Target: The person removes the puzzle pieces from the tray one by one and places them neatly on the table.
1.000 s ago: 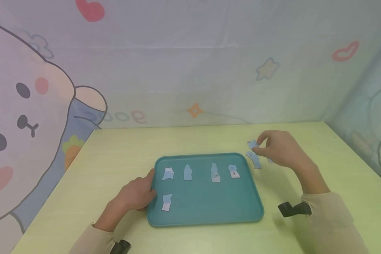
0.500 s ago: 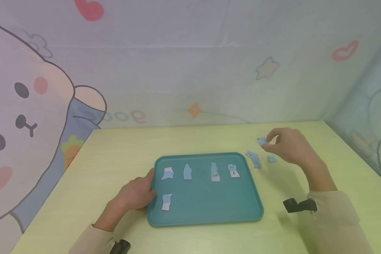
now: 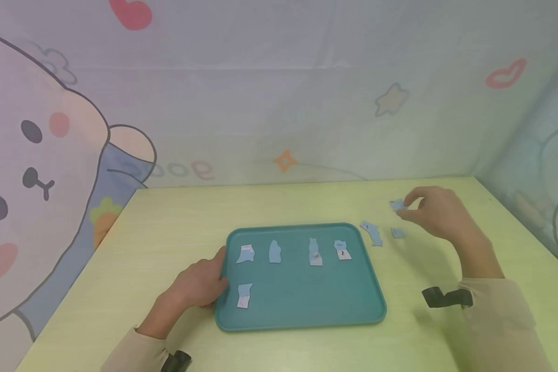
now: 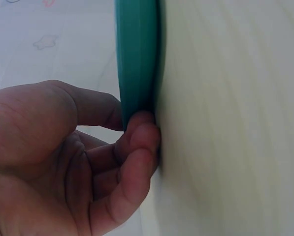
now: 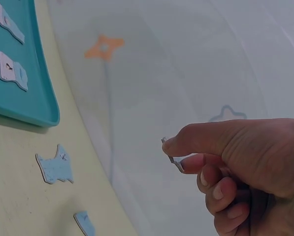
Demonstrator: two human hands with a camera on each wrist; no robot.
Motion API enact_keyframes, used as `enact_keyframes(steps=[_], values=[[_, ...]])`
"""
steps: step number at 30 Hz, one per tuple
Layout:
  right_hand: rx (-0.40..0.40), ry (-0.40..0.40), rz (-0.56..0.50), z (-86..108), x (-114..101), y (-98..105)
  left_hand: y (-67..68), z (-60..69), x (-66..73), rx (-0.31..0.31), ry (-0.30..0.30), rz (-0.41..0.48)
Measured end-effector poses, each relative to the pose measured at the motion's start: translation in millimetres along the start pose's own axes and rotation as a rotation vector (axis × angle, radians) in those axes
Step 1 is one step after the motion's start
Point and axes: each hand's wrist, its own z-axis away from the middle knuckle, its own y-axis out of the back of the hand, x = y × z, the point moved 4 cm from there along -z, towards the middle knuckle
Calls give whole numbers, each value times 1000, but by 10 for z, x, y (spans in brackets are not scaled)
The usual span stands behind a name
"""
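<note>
A pale curtain [image 3: 260, 103], printed with hearts, stars and a large cartoon bear [image 3: 70, 175] at left, hangs behind a yellowish tabletop [image 3: 176, 217] where a person works with two bare hands. Near the middle of the tabletop lies a rectangular teal tray [image 3: 302, 302] with rounded corners and a raised rim. Beige sleeves [image 3: 502, 320] cover both forearms, each with a black device [image 3: 446, 298] at the cuff. The left hand [image 3: 200, 281] holds the tray's left edge, its grip curled about the rim, with fingertips tucked beneath. The right hand [image 3: 439, 212] is poised over the far right of the tabletop, well apart from the left. Inside the tray sit five flat pieces in light blue and white: four in a spaced row along the far side, a flared piece [image 3: 246, 253], a rounded all-blue piece [image 3: 275, 252], a long piece [image 3: 315, 253] and a piece with a dark mark [image 3: 342, 250], plus a fifth piece [image 3: 244, 296] nearer the person at left. Just outside the tray's far right corner, a jagged blue piece [image 3: 372, 233] lies on the tabletop. The right hand's grip, narrowed to thumb against forefinger, pinches a light-blue piece [image 3: 397, 204] clear of the surface. A small blue piece [image 3: 398, 233] lies just beside the jagged one, farther from the tray.
</note>
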Motion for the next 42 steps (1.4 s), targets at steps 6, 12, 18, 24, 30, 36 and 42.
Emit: enact_keyframes(steps=[6, 12, 18, 24, 30, 36, 42], values=[[5, -12, 3, 17, 80, 31, 9, 7, 1, 1, 3, -9], [17, -40, -6, 28, 153, 44, 16, 13, 4, -1, 5, -6], [27, -49, -8, 39, 238, 45, 21, 18, 8, 0, 1, -7], [1, -65, -15, 34, 304, 17, 20, 20, 2, -1, 6, -5], [-29, -83, -29, 36, 351, -39, 12, 22, -5, -9, 13, 2], [-41, -98, -35, 40, 441, -84, 4, 18, -11, -14, 19, 9], [-76, -129, -51, 13, 577, -167, 5, 23, -9, -15, 23, 9]])
